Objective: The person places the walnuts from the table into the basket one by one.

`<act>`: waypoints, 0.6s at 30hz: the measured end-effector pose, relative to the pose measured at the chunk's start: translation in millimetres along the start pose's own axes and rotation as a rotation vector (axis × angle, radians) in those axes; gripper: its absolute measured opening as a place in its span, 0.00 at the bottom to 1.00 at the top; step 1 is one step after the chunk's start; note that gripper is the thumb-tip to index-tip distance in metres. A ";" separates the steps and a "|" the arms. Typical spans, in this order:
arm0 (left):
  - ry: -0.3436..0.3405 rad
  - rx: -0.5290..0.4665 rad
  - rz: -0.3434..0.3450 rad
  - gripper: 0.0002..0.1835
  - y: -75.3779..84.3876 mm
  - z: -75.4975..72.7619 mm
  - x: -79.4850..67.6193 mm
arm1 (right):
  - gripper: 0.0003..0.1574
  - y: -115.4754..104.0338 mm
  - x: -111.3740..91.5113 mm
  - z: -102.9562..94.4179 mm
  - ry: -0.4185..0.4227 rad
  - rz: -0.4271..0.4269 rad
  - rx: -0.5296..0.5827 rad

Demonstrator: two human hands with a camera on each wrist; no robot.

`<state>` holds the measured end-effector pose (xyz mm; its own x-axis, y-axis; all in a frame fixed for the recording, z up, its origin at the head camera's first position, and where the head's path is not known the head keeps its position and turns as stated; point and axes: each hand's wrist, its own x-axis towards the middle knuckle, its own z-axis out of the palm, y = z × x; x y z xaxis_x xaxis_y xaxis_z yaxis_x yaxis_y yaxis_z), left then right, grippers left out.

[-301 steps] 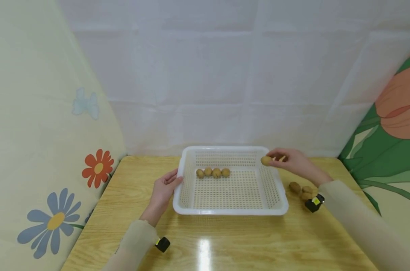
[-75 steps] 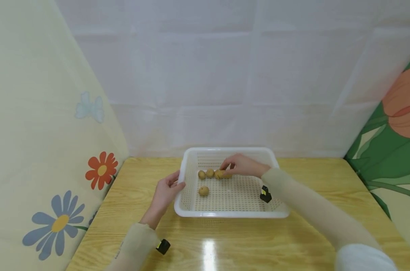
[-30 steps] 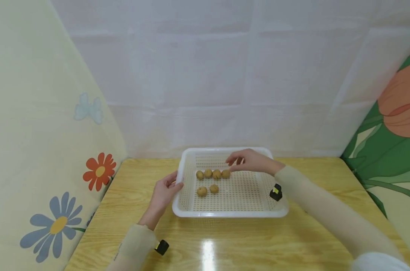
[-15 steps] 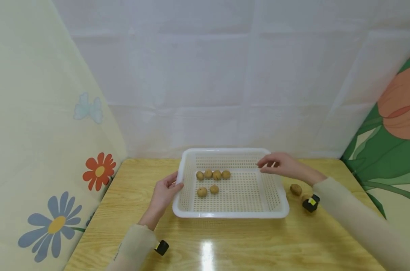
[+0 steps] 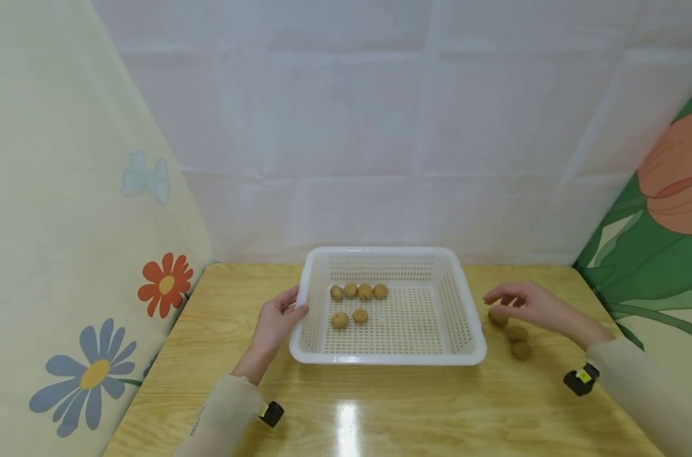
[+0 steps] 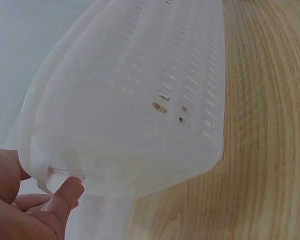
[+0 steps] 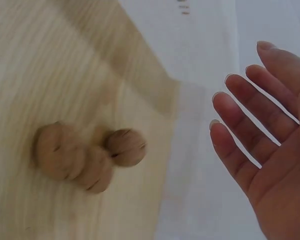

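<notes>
A white plastic basket [image 5: 388, 358] with slotted walls stands on the table. My left hand [image 5: 274, 322] grips its left rim, thumb outside and fingers around the edge, as the left wrist view shows of the basket wall [image 6: 105, 110]. Inside, a back row of several walnuts [image 5: 365, 292] touch side by side, and two more walnuts [image 5: 339, 320] lie in front of them at the left. My right hand [image 5: 529, 306] hovers right of the basket with fingers spread and nothing held. Just below it, three walnuts [image 7: 126, 147] lie close together on the wood.
The wooden table [image 5: 414, 406] runs up to a white cloth backdrop [image 5: 346, 127]. Flower-printed panels flank it, a cream one [image 5: 54, 222] at left and a green and orange one [image 5: 677, 190] at right. Each wrist bears a small black camera [image 5: 581, 379].
Over ten seconds, two walnuts have come to lie in a front row inside the basket. My right hand has since let go and moved right, over the walnuts on the table. My left hand stays put.
</notes>
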<state>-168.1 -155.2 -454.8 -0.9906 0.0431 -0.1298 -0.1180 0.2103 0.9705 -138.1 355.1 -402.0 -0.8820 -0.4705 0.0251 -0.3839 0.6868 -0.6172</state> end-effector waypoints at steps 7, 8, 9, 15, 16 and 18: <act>0.001 0.006 -0.002 0.32 -0.7 -0.7 -0.6 | 0.13 35.0 -34.3 10.1 0.052 0.029 0.009; 0.002 0.008 -0.001 0.32 -0.9 -0.8 -0.7 | 0.14 39.3 -38.5 12.2 0.056 0.046 0.010; 0.003 0.009 -0.001 0.32 -1.1 -0.9 -0.8 | 0.14 43.6 -42.3 14.7 0.068 0.052 0.005; -0.001 0.017 -0.001 0.32 0.1 -0.8 -1.1 | 0.16 65.2 -58.3 26.1 0.131 0.105 -0.011; -0.001 0.020 -0.001 0.32 0.4 -0.6 -1.1 | 0.16 67.8 -59.9 27.6 0.137 0.116 -0.008; 0.002 0.022 0.000 0.32 0.9 -0.2 -1.2 | 0.16 72.5 -62.1 30.4 0.144 0.136 -0.007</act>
<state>-167.1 -155.3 -453.7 -0.9907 0.0410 -0.1295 -0.1166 0.2318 0.9657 -102.9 417.3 -472.2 -0.9557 -0.2891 0.0548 -0.2600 0.7425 -0.6173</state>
